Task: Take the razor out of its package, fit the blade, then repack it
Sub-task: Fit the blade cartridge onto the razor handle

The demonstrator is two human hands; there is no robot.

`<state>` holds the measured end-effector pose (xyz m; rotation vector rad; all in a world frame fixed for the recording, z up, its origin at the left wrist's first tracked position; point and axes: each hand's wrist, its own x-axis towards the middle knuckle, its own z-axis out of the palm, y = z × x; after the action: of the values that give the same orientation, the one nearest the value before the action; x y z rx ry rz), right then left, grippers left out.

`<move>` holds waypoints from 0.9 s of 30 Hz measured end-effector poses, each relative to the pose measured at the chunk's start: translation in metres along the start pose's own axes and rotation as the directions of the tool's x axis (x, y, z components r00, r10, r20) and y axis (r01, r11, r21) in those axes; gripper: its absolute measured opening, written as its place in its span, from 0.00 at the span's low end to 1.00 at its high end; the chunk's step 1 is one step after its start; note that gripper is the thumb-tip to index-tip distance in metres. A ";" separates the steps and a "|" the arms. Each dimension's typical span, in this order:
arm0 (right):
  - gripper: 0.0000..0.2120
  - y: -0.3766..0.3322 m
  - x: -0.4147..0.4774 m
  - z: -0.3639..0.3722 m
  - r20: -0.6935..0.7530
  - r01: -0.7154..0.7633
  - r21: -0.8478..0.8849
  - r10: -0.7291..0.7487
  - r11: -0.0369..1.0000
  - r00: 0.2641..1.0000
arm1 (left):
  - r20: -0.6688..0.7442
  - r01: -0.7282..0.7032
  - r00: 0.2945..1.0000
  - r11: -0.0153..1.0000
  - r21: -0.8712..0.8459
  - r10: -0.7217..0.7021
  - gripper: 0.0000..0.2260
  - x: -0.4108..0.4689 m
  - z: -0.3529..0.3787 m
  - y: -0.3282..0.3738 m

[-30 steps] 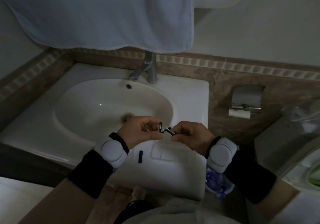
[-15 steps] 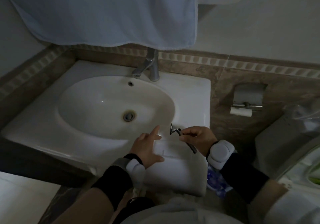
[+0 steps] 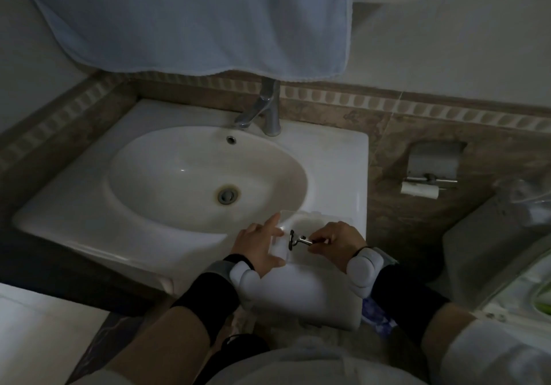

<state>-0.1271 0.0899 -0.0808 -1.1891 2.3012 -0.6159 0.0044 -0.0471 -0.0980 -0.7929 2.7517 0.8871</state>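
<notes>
The likeliest slip, as I judged it, was the razor [image 3: 299,240] missing its seat. The package [image 3: 301,220] was clear, pale plastic on the white rim of the sink [image 3: 334,158], lying low and right of centre in the frame, and in that dim light I could barely read its edges. If the head came down crooked it could catch the tray wall and skid the whole thing toward the basin, or the blade edge could brush my other fingers, which sat very close to it.

My right hand [image 3: 338,240] was closed on the razor's handle, pinching it near the end, with the dark head pointing left, just over the package's near part. I could not tell whether the head touched the plastic yet. My left hand [image 3: 258,246] lay half-open on the package's left end, forefinger stretched along its edge and thumb below, steadying it without closing round it.

Farther up, the drain [image 3: 228,196] sat mid-frame, then the tap [image 3: 262,110] and a hanging towel [image 3: 190,18] above.
</notes>
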 end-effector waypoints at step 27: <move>0.13 -0.005 -0.003 0.016 0.096 -0.011 -0.173 0.028 0.985 0.995 | -0.040 0.030 0.999 0.997 -0.068 -0.033 0.34 -0.004 -0.002 -0.002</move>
<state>-0.1131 0.0873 -0.0894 -1.2437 2.3165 -0.3480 0.0093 -0.0473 -0.0964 -0.8739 2.7492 0.9731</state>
